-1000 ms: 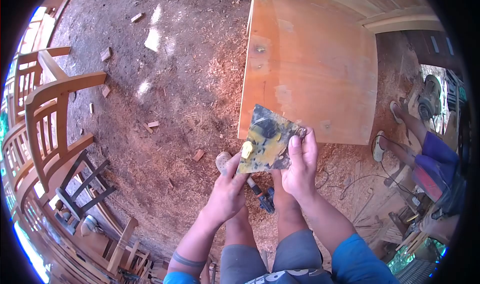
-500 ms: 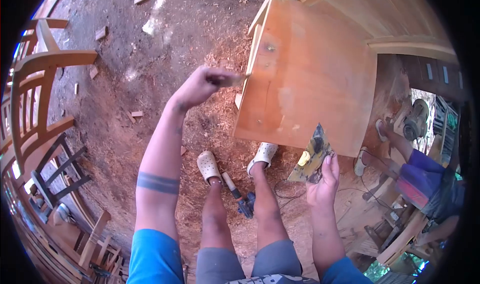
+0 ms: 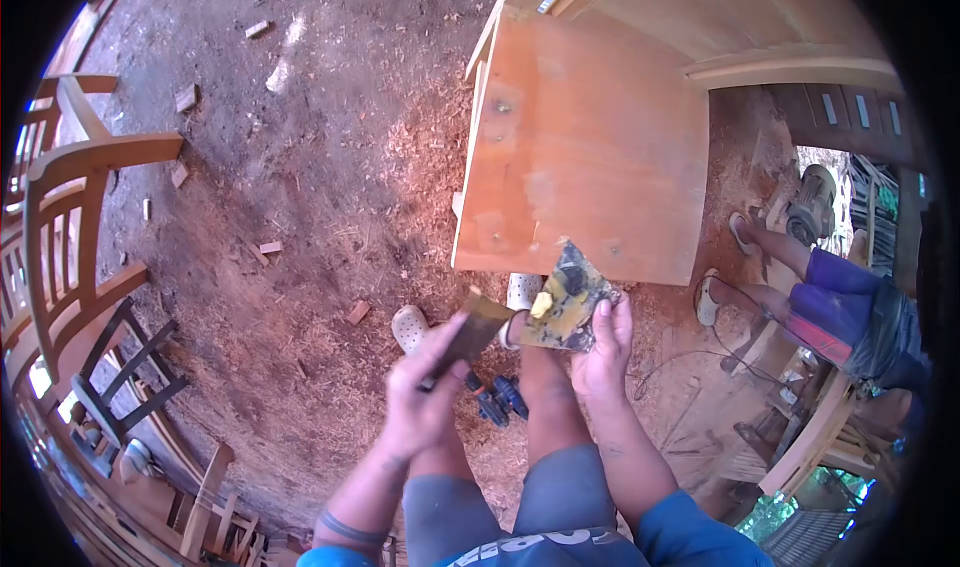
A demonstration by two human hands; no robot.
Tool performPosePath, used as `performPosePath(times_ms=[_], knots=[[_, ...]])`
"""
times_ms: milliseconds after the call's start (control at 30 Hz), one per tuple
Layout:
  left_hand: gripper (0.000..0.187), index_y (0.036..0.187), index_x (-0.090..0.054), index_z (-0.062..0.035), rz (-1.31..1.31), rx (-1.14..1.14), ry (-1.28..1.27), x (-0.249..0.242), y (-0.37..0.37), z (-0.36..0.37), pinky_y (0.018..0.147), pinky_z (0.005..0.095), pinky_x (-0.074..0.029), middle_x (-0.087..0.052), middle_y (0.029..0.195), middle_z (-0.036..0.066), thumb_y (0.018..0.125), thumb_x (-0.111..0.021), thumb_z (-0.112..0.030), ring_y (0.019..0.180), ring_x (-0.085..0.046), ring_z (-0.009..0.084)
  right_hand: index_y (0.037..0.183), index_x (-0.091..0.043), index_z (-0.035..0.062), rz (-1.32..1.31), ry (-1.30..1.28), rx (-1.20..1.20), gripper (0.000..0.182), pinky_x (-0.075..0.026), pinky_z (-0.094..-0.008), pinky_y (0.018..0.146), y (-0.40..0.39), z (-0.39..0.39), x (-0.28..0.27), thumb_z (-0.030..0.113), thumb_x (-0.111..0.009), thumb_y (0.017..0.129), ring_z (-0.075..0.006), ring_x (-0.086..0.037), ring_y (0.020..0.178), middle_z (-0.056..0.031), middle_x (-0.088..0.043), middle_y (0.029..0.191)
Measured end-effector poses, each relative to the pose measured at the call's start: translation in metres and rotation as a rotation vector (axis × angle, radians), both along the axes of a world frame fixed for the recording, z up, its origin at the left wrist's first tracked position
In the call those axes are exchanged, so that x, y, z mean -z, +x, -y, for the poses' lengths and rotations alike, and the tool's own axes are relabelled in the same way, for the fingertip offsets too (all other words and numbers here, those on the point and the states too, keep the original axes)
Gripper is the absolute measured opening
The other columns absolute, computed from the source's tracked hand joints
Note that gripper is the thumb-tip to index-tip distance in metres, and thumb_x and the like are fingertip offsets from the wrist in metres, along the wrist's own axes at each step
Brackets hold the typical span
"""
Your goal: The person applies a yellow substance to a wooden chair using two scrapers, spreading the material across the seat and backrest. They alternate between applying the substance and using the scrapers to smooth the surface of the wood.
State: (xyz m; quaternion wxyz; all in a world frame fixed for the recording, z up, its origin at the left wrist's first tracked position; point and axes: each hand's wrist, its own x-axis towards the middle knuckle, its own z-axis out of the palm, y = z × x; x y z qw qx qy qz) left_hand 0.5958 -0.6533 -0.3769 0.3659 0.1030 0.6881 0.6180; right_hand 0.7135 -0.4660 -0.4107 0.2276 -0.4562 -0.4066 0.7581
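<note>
My left hand (image 3: 425,377) is closed around a putty knife (image 3: 470,335), its broad blade pointing up and right, slightly blurred. Opposite it, my right hand (image 3: 605,352) grips the edge of a small flat putty board (image 3: 578,292) stained with dark and yellowish smears. A lump of yellow putty (image 3: 541,305) sits on the board's left side, a short gap from the blade. Beyond both hands stands an orange-brown wooden panel (image 3: 590,147), part of a larger piece of furniture, with paler patches and dark spots on its face.
A power drill (image 3: 495,399) lies on the shaving-strewn floor by my feet. Wooden chair frames (image 3: 90,152) stand at left. Another person in purple shorts (image 3: 835,292) is at right, near a motor (image 3: 812,205) and a cable. Wood scraps (image 3: 187,97) dot the ground.
My left hand has come back from the panel's left edge toward my body, bringing the putty knife close to the putty board. My right hand has shifted left with the board.
</note>
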Motion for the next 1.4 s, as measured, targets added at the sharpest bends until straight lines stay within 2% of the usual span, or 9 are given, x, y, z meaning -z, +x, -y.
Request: performPosePath(times_ms=[167,267,467,600,700,900,1067,1200,1400], knots=[[0.059,0.130,-0.056,-0.0039,-0.227,0.474,-0.206,-0.015,0.019,-0.032,0.096,0.0427,-0.049,-0.060,0.122,0.023,0.074,-0.052,0.015,0.113,-0.059,0.0396,0.120,-0.046,0.0004,-0.036,0.132,-0.061,0.026,-0.043,-0.0299,0.095,-0.020,-0.025,-0.020,0.019,-0.047,0.102,-0.0122,-0.053,0.106,-0.0077,-0.056,0.112],[0.061,0.129,-0.056,-0.0050,-0.513,0.283,-0.430,-0.034,0.000,-0.050,0.092,0.0436,-0.052,-0.059,0.122,0.021,0.071,-0.053,0.014,0.110,-0.060,0.0405,0.118,-0.045,0.0002,0.046,0.327,-0.245,0.023,-0.042,-0.0278,0.090,-0.017,-0.059,-0.009,0.017,-0.045,0.102,-0.0100,-0.050,0.097,-0.0072,-0.054,0.106],[0.057,0.129,-0.056,-0.0076,-0.861,0.614,-0.599,-0.062,-0.006,-0.137,0.105,0.0470,-0.040,-0.058,0.124,0.015,0.073,-0.057,0.001,0.122,-0.050,0.0369,0.116,-0.044,-0.0014,0.129,0.403,-0.500,0.024,-0.043,-0.0258,0.086,-0.013,-0.114,-0.027,0.018,-0.043,0.103,-0.0086,-0.050,0.095,-0.0056,-0.054,0.103],[0.055,0.126,-0.059,-0.0052,-0.582,0.740,-0.518,-0.048,0.021,-0.145,0.103,0.0464,-0.041,-0.060,0.123,0.015,0.071,-0.057,0.001,0.119,-0.053,0.0359,0.115,-0.045,-0.0013,0.152,0.488,-0.526,0.023,-0.044,-0.0252,0.084,-0.010,-0.135,-0.018,0.018,-0.043,0.103,-0.0084,-0.050,0.093,-0.0047,-0.055,0.100],[0.056,0.125,-0.060,-0.0028,-0.074,0.432,-0.367,-0.035,0.044,-0.121,0.099,0.0436,-0.045,-0.061,0.122,0.017,0.070,-0.056,0.010,0.115,-0.057,0.0375,0.114,-0.046,-0.0009,0.144,0.439,-0.496,0.022,-0.043,-0.0247,0.083,-0.016,-0.149,-0.006,0.018,-0.043,0.103,-0.0078,-0.050,0.091,-0.0043,-0.055,0.100],[0.054,0.135,-0.048,0.0038,-0.133,-0.655,-0.546,0.038,0.103,-0.107,0.101,0.0377,-0.044,-0.058,0.125,0.020,0.083,-0.041,0.015,0.118,-0.057,0.0292,0.108,-0.050,0.0019,0.051,0.336,-0.539,0.018,-0.043,-0.0241,0.084,-0.041,-0.188,0.064,0.018,-0.043,0.103,-0.0072,-0.050,0.090,-0.0016,-0.055,0.098],[0.069,0.145,-0.036,-0.0015,-0.713,-0.824,-0.572,0.133,0.102,-0.170,0.111,0.0461,-0.033,-0.041,0.138,0.029,0.079,-0.043,0.018,0.131,-0.041,0.0418,0.105,-0.053,0.0005,0.063,0.379,-0.515,0.019,-0.046,-0.0264,0.080,-0.084,-0.236,0.111,0.017,-0.045,0.101,-0.0092,-0.054,0.088,-0.0028,-0.058,0.098],[0.087,0.148,-0.025,0.0040,-0.783,-0.754,-0.759,0.191,0.129,-0.184,0.112,0.0551,-0.029,-0.023,0.145,0.033,0.065,-0.047,0.019,0.135,-0.026,0.0521,0.108,-0.054,-0.0004,-0.062,0.498,-0.646,0.021,-0.046,-0.0269,0.081,-0.130,-0.264,0.124,0.017,-0.045,0.101,-0.0103,-0.055,0.088,-0.0039,-0.060,0.099],[0.073,0.143,-0.033,0.0074,-0.494,-0.770,-0.836,0.222,0.161,-0.191,0.106,0.0508,-0.038,-0.036,0.137,0.033,0.072,-0.047,0.016,0.126,-0.041,0.0471,0.106,-0.056,-0.0035,-0.255,0.751,-0.710,0.024,-0.047,-0.0280,0.081,-0.161,-0.274,0.152,0.017,-0.045,0.100,-0.0129,-0.057,0.088,-0.0072,-0.062,0.098]])
